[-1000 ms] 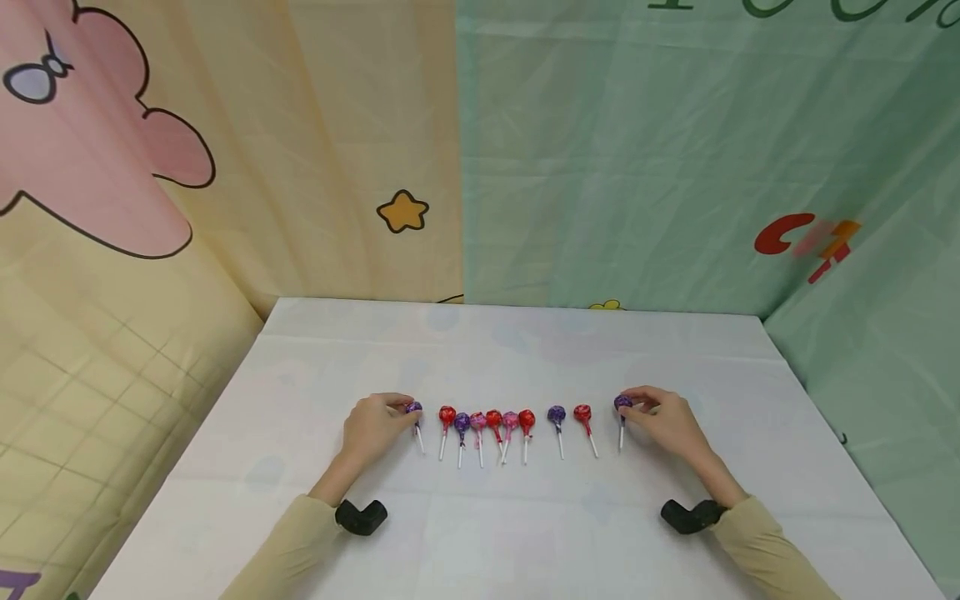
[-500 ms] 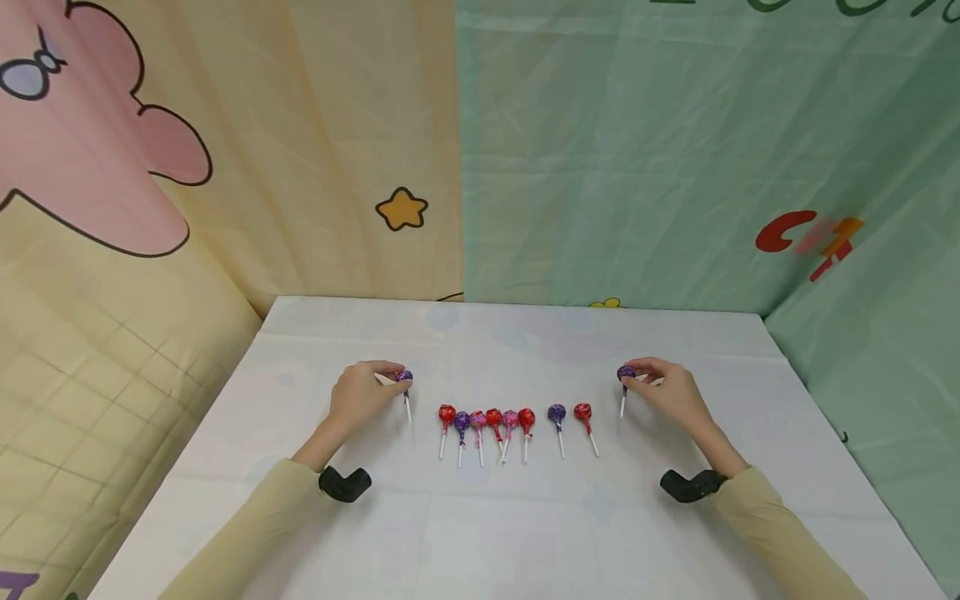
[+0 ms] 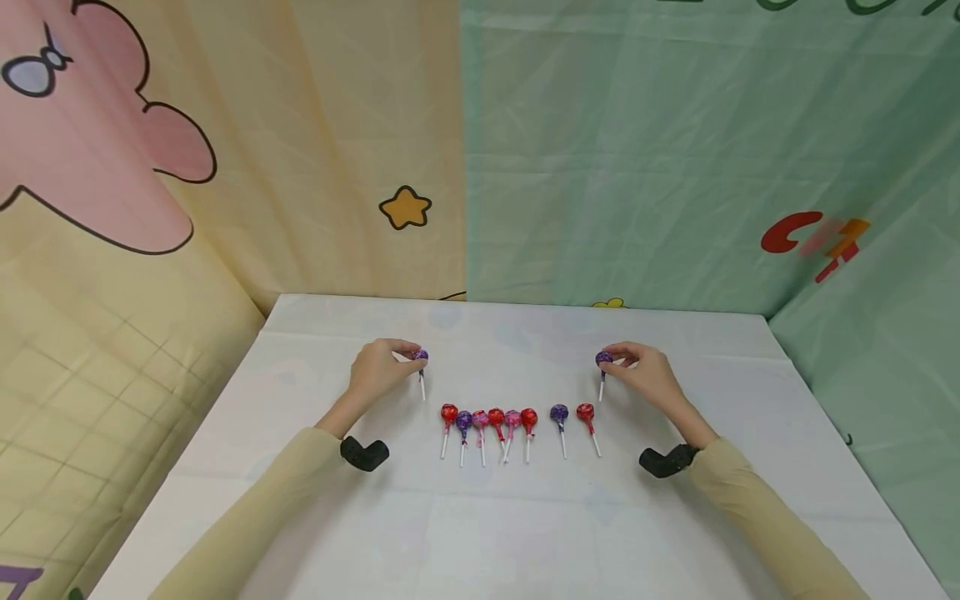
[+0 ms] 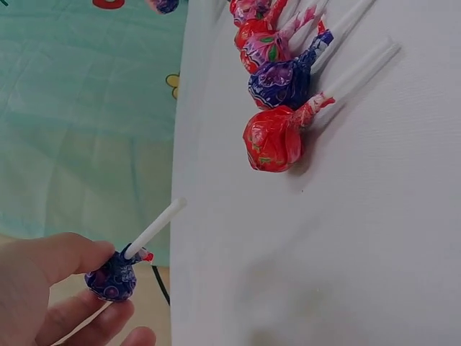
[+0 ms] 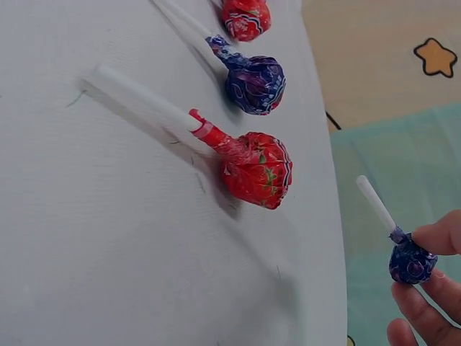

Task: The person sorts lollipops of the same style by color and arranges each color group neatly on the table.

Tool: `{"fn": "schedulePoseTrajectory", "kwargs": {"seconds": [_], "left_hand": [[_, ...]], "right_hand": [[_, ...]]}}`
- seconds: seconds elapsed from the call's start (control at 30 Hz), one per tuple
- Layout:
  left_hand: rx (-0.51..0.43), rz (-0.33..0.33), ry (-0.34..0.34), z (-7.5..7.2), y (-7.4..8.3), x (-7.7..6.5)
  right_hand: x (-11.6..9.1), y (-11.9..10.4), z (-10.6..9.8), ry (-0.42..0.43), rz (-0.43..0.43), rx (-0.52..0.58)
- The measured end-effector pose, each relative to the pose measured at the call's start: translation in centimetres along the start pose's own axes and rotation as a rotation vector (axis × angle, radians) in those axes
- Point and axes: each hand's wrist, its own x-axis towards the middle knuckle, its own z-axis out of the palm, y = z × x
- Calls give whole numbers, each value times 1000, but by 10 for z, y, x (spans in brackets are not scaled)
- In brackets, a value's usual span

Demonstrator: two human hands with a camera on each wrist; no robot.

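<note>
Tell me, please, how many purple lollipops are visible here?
4: one purple lollipop in the left hand, another in the right hand, and two on the table, the second lollipop from the left and the second from the right. None appears hidden.

Purple ball-shaped lollipop in shiny printed wrapper, white stick: pinched at the wrapped head by left hand, red showing at the wrapper twist, stick pointing down in head view. Farther back than, and just left of, the row of red, purple and pink lollipops. Second purple ball-shaped lollipop, similar wrapper, white stick: pinched at the head by right hand, stick also down, behind the row's right end. Both wrapped.
</note>
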Motion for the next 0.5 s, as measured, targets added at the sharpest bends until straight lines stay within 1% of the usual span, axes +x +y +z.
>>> {"fn": "schedulePoseTrajectory", "kwargs": {"seconds": [0.2,0.3,0.5], "left_hand": [[-13,27,-7,1,7,13],[-11,40,-14,0,7,20],[-17,31,-42,-2,5,37]], "right_hand": [[19,-11,5,-19,-25,4],[29,-15,8,-33,-23,10],[46,-22,14,-35,-19,9]]}}
